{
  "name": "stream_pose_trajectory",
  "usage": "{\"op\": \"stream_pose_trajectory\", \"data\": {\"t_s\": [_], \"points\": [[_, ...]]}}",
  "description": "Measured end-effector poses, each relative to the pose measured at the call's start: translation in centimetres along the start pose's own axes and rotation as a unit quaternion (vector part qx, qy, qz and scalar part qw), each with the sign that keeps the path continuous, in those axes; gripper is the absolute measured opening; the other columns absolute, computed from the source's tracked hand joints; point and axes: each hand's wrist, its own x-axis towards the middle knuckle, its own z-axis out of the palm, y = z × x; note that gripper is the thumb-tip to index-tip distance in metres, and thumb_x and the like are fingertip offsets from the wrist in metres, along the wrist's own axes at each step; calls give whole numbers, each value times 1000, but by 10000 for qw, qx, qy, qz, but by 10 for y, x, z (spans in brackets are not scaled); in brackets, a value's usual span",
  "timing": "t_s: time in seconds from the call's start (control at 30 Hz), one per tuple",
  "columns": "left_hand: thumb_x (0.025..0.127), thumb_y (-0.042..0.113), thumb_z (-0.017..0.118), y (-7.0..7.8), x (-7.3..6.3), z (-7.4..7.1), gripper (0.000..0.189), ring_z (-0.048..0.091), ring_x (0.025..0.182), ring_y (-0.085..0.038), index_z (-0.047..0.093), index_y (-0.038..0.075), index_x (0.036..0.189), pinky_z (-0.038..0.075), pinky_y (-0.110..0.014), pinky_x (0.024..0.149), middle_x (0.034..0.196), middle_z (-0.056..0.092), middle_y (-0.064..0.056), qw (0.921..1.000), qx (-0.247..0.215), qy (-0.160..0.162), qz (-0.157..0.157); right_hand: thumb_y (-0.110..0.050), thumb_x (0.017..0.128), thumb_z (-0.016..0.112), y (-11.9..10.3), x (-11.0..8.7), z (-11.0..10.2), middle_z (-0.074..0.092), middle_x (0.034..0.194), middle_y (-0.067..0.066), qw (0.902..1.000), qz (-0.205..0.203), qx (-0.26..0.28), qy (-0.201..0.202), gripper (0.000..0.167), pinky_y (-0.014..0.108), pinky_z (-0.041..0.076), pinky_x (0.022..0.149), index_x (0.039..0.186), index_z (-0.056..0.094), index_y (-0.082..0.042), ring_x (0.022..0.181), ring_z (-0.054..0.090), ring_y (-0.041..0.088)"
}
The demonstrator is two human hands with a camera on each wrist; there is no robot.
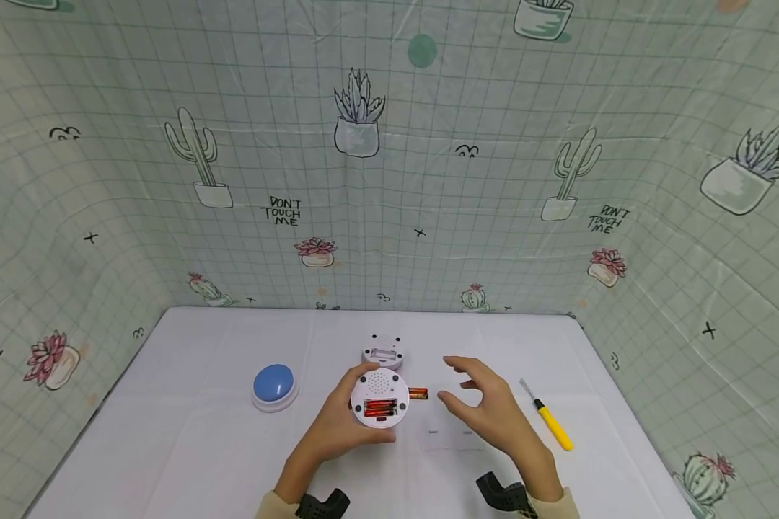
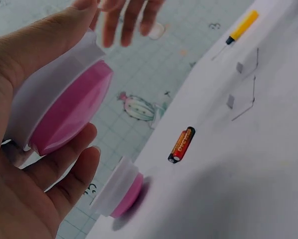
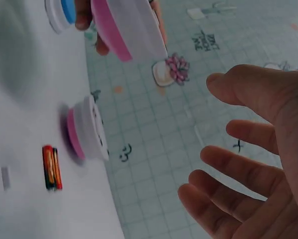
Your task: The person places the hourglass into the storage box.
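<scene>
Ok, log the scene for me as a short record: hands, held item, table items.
Left hand: grips a pink-and-white device
Held device's battery bay: open, red batteries inside
Right hand: holds nothing, fingers apart
Loose batteries: lying side by side on the table
Second pink-and-white device: on table, pink side down
Blue-topped device: left of left hand
Yellow-handled screwdriver: right of right hand

- You are holding a round white-and-pink device point(image 1: 379, 381) in your left hand point(image 1: 341, 419), its perforated white underside facing you.
- Its battery compartment point(image 1: 380, 400) is showing uncovered, red-and-black batteries point(image 1: 380, 409) sitting inside.
- Its pink dome point(image 2: 72, 112) is facing away.
</scene>
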Motion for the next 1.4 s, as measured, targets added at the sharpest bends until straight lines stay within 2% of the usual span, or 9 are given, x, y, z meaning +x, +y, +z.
{"op": "stream_pose_trajectory", "data": {"t_s": [0.1,0.23,0.43,0.63,0.83,1.07,1.23,1.4], "points": [[65,18,100,-1,0,1,104,57,121,-24,42,30,151,51,-30,99,142,55,-7,10000,-17,-15,38,-12,85,84,-11,6,11,67,131,4,9990,-243,326,-177,52,34,61,84,133,65,-14,113,64,21],[66,17,99,-3,1,2,103,58,117,-23,41,28,152,52,-28,95,140,56,-8,9998,-103,-98,124,-14,85,85,-21,11,25,67,125,0,9961,-466,610,-427,44,32,60,81,126,69,-14,106,65,18],[70,13,96,-7,2,1,102,62,107,-19,39,26,153,54,-25,85,137,57,-11,9990,-232,-281,277,-13,85,85,-28,11,40,65,114,-4,9930,-664,795,-564,33,29,56,78,116,74,-14,94,66,21],[71,16,96,-9,2,0,101,63,103,-19,39,26,153,55,-26,81,135,57,-13,9989,-266,-310,241,-11,83,85,-31,11,46,65,106,-3,9908,-800,884,-637,30,30,54,74,112,76,-13,91,62,13],[71,19,96,-9,2,0,100,60,110,-22,39,28,153,55,-26,84,138,55,-12,9989,-304,-314,152,-11,83,85,-30,11,47,65,104,-3,9897,-841,916,-712,28,26,53,72,109,76,-13,88,62,16],[70,17,97,-10,2,0,103,58,112,-23,38,21,155,54,-25,86,137,55,-11,9991,-274,-307,139,-11,83,85,-28,11,49,63,101,-6,9904,-701,861,-828,22,25,54,72,103,77,-17,87,62,17],[69,17,97,-10,3,1,102,57,114,-23,39,26,153,53,-25,88,140,54,-9,9993,-214,-279,157,-11,84,84,-28,11,48,63,100,-6,9908,-624,830,-870,19,25,54,73,101,78,-17,88,62,19],[69,19,97,-9,4,2,104,57,114,-23,38,17,155,53,-25,88,140,53,-10,9992,-181,-305,192,-10,85,83,-27,11,49,64,99,-6,9908,-633,816,-874,16,24,53,73,98,78,-17,88,62,21]]}}
